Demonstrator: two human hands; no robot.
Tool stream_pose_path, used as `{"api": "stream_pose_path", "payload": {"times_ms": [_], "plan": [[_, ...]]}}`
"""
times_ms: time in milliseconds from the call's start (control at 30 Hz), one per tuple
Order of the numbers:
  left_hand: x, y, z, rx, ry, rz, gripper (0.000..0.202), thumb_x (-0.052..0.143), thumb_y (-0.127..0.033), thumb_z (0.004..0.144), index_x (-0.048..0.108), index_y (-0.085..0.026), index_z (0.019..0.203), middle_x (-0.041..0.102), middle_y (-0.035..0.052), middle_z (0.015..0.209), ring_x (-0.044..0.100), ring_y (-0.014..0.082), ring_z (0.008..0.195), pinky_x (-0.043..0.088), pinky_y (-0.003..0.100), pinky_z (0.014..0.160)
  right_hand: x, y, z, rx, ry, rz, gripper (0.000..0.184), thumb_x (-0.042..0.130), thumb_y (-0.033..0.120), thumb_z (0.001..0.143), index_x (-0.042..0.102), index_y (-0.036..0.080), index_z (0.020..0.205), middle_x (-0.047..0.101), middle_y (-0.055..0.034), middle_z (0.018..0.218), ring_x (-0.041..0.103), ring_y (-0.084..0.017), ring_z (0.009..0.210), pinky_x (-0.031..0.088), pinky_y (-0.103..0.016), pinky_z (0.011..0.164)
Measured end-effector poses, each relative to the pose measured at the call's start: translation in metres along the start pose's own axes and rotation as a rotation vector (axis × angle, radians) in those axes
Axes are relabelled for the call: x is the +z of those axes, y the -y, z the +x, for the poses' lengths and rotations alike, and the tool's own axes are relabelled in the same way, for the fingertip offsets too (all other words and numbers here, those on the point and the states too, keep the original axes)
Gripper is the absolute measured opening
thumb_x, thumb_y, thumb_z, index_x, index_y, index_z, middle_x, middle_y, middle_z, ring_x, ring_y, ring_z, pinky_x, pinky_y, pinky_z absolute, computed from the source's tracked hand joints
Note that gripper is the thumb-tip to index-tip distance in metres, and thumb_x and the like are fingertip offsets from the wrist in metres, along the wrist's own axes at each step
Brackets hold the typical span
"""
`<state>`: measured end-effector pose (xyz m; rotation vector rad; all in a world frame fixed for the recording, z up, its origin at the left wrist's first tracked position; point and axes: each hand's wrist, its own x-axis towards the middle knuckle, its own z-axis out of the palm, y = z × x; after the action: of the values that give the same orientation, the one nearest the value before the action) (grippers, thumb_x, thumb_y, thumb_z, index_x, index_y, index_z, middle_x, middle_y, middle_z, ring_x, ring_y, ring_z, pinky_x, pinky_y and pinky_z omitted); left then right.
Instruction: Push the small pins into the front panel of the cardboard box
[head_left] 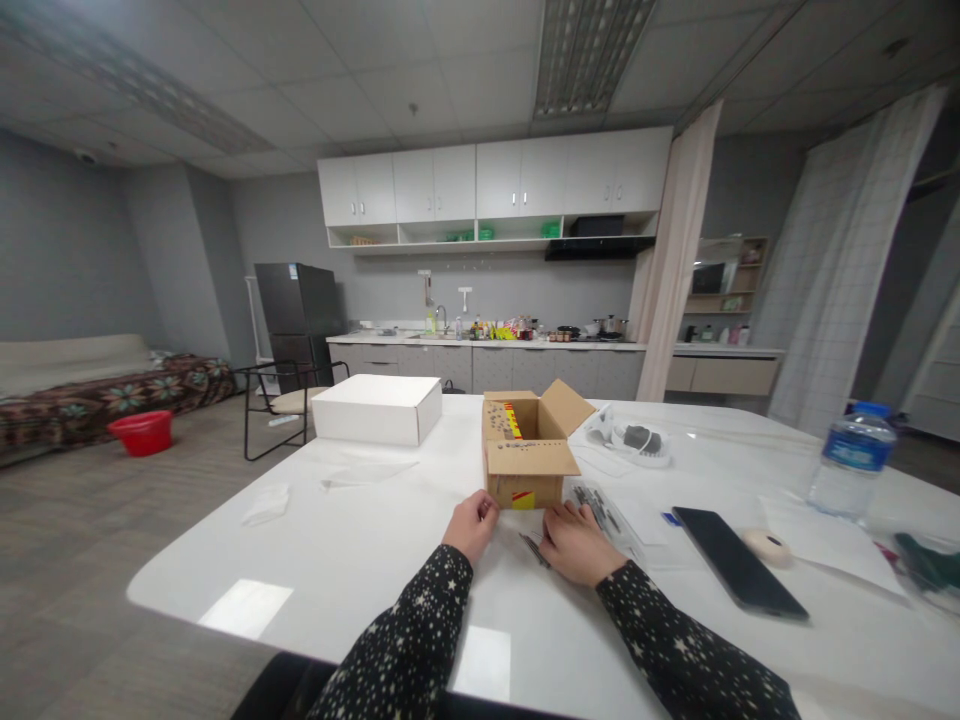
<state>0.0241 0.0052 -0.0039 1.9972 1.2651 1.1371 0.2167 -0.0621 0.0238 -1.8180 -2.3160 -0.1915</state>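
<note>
A small brown cardboard box [525, 488] stands with its flaps up, a red and yellow label on its front. At its lower left front corner, my left hand [472, 526] is closed, the curled fingers against the cardboard. By the lower right front corner, my right hand [581, 543] is closed too, its bent fingers touching the box's base. A slim dark metal tool [535, 549] lies beside the right hand, partly hidden by it; its kind is unclear. Behind that hand sits a clear plastic case [611, 517] with small dark pieces in it.
A white box [379, 408] stands at the back left. To the right are a black phone [739, 562], a round beige object [766, 546], a water bottle [855, 462] and a white dish with a grey item [641, 441]. Thin clear plastic [367, 475] lies left.
</note>
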Motion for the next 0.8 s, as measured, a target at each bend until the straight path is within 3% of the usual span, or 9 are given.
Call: {"api": "stream_pose_path", "payload": {"times_ms": [133,333,633,800], "plan": [[0.0,0.0,0.0002,-0.004,0.005,0.008,0.013,0.047,-0.023,0.077,0.058,-0.018,0.073,0.05,-0.0037,0.058,0.046,0.0128,0.059,0.034,0.024,0.061,-0.0021,0.0004,-0.0011,-0.032,0.032,-0.049,0.024,0.043,0.018,0.091,0.065,0.01,0.097,0.064,-0.0212,0.107,0.053,-0.036,0.104,0.031,-0.043,0.084],[0.0006,-0.0002,0.0008,-0.006,0.004,0.005,0.014,0.048,-0.026,0.077,0.059,-0.018,0.072,0.05,-0.0038,0.057,0.045,0.0129,0.058,0.034,0.024,0.06,0.0004,-0.0002,-0.0008,-0.005,0.054,-0.114,0.031,0.038,0.003,0.086,0.063,0.01,0.103,0.062,-0.021,0.111,0.054,-0.035,0.104,0.032,-0.041,0.081],[0.0018,0.002,0.0009,-0.011,0.015,0.009,0.014,0.047,-0.025,0.077,0.058,-0.018,0.073,0.049,-0.004,0.058,0.046,0.013,0.059,0.034,0.025,0.061,0.0001,0.0019,0.0007,-0.035,0.041,-0.077,0.028,0.04,0.011,0.091,0.066,0.011,0.1,0.064,-0.0222,0.108,0.053,-0.037,0.106,0.033,-0.044,0.084],[0.0027,0.0031,0.002,-0.002,0.013,0.015,0.014,0.047,-0.025,0.078,0.058,-0.017,0.073,0.05,-0.0036,0.059,0.046,0.013,0.06,0.033,0.025,0.061,0.0009,0.0032,-0.0003,-0.017,0.03,-0.088,0.03,0.042,0.004,0.085,0.066,0.008,0.102,0.064,-0.0237,0.109,0.054,-0.037,0.104,0.034,-0.044,0.084]]}}
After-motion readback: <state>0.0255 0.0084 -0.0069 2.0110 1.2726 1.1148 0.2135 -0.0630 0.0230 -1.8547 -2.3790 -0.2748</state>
